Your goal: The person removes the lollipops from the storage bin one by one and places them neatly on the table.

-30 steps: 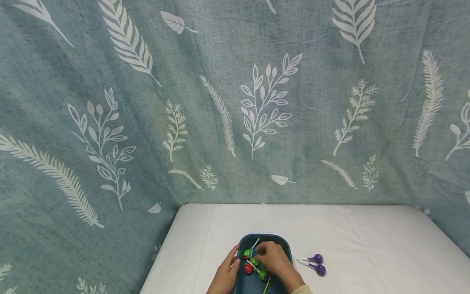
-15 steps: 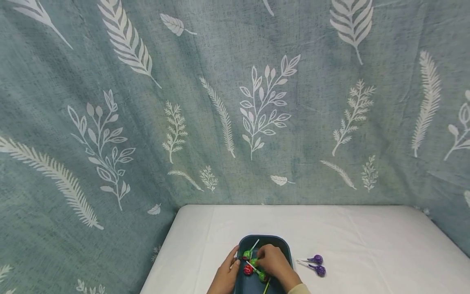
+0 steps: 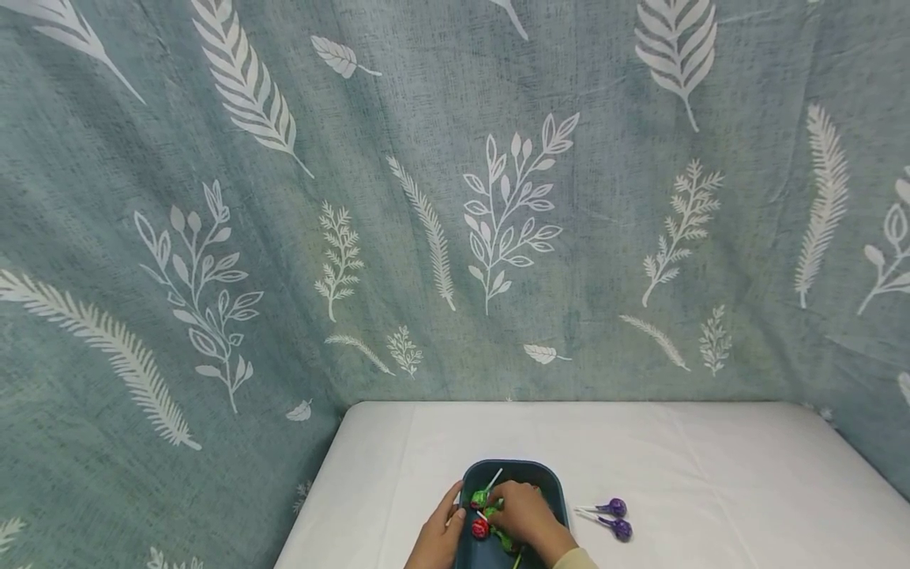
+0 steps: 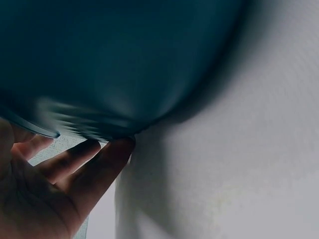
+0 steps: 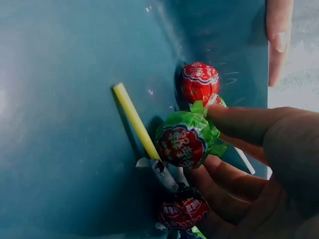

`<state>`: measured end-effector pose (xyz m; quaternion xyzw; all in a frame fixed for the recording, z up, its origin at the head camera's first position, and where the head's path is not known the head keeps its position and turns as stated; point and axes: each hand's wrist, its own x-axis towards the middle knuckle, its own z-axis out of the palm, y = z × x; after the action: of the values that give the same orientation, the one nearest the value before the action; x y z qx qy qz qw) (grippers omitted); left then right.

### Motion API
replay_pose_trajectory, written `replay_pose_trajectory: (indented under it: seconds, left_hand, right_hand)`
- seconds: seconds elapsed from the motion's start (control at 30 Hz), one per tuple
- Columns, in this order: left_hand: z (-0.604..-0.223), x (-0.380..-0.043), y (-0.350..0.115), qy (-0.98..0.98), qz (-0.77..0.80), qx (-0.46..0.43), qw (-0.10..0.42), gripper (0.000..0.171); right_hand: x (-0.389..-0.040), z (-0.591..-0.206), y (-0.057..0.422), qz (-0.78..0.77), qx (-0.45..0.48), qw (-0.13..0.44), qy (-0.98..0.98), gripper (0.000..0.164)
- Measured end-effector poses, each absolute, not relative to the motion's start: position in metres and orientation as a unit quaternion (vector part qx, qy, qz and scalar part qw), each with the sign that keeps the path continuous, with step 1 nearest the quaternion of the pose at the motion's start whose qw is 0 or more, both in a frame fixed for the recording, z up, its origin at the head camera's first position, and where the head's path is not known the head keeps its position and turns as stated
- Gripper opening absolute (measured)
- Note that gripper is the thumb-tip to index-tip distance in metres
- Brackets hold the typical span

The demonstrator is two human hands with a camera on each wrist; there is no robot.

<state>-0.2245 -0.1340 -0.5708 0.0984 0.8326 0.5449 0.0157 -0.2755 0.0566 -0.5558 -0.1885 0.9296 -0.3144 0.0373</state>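
My left hand (image 3: 439, 531) holds the left side of a dark teal tray (image 3: 508, 461), thumb at the rim and fingers against the outer wall. Inside the tray, my right hand (image 3: 526, 514) pinches a green-wrapped lollipop (image 5: 182, 141) by its wrapper, seen up close in the right wrist view. A red lollipop (image 5: 199, 82) lies just beyond it. Under the fingers is a dark red lollipop (image 5: 183, 206), close to a yellow stick (image 5: 134, 119). Another green lollipop (image 3: 479, 499) with a white stick rests by the tray's left wall. The right hand partly covers other green wrappers.
Two purple lollipops (image 3: 616, 507) lie on the white tablecloth (image 3: 675, 466) right of the tray, their white sticks pointing left. A grey-green curtain (image 3: 455, 237) with white leaf patterns hangs behind and left of the table.
My right hand has shifted slightly left and down over the green lollipops, hiding more of them. A bit of green now shows at its right. The left hand keeps its hold on the tray.
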Motion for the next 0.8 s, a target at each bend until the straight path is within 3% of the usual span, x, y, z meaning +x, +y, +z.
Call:
replay_pose_trajectory:
  seconds: [0.8]
  left_hand:
    - [-0.5752,-0.2271,-0.134,0.828,0.554,0.082,0.023,0.048]
  right_hand:
    - [-0.2675,-0.5467,0.0597,-0.319,-0.143,0.025,0.937,0.024]
